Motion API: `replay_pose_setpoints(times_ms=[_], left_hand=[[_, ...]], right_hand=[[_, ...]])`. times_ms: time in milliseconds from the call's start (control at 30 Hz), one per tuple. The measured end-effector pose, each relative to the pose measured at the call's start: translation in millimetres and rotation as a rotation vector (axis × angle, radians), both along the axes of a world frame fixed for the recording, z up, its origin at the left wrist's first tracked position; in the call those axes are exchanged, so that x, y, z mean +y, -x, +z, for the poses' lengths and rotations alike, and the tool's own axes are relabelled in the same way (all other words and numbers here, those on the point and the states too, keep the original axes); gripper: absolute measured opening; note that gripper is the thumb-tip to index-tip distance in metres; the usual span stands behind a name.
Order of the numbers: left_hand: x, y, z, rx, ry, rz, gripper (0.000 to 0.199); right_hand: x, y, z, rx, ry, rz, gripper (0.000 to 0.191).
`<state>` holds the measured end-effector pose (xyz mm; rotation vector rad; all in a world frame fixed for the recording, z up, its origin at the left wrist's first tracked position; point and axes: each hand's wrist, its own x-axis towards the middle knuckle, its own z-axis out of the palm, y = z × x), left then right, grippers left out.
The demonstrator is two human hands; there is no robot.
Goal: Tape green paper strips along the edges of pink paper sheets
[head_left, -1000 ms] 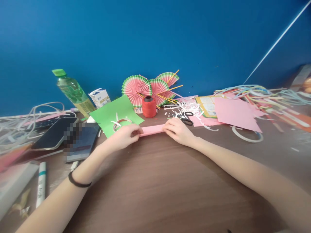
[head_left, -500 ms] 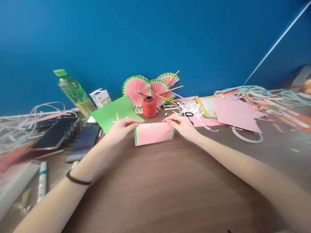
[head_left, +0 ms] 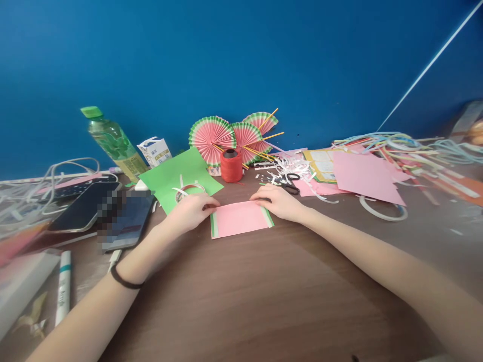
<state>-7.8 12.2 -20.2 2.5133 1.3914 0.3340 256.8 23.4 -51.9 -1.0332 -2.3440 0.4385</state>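
Note:
A pink sheet of paper point(head_left: 241, 220) with white and green bands along its two short ends lies on the brown table in front of me. My left hand point(head_left: 192, 208) pinches its far left corner between thumb and fingers. At the far right corner, my right hand point(head_left: 277, 202) holds the same paper with closed fingers. Just beyond the paper stands a spool of red thread point(head_left: 231, 167). Behind it lean pleated pink and green paper fans point(head_left: 212, 138) with yellow sticks. Black-handled scissors point(head_left: 290, 187) lie beyond my right hand.
Green paper point(head_left: 166, 178) with a tape roll point(head_left: 194, 187) on it lies left of the spool. A tilted bottle point(head_left: 116, 143), a small carton point(head_left: 154, 152), phones point(head_left: 126, 221) and a marker point(head_left: 64, 286) are at the left. Pink paper point(head_left: 366, 176) and paper strips point(head_left: 400, 143) cover the right.
Both hands have come down and slightly nearer with the pink paper, which now lies flatter on the table. The tape roll behind my left hand has come into view.

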Motion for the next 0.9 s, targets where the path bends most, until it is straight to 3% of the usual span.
replay_pose_setpoints(times_ms=[400,900], left_hand=[[-3.9,-5.5,-1.0,0.129,-0.052,-0.022,0.021],[-10.0,-11.2,-3.0,0.25,-0.12,-0.014,0.019]], right_hand=[[1.8,-2.4,1.4,-0.202,-0.149,0.047,0.023],[-5.4,3.0,6.9,-0.471,-0.271,-0.008,0.021]])
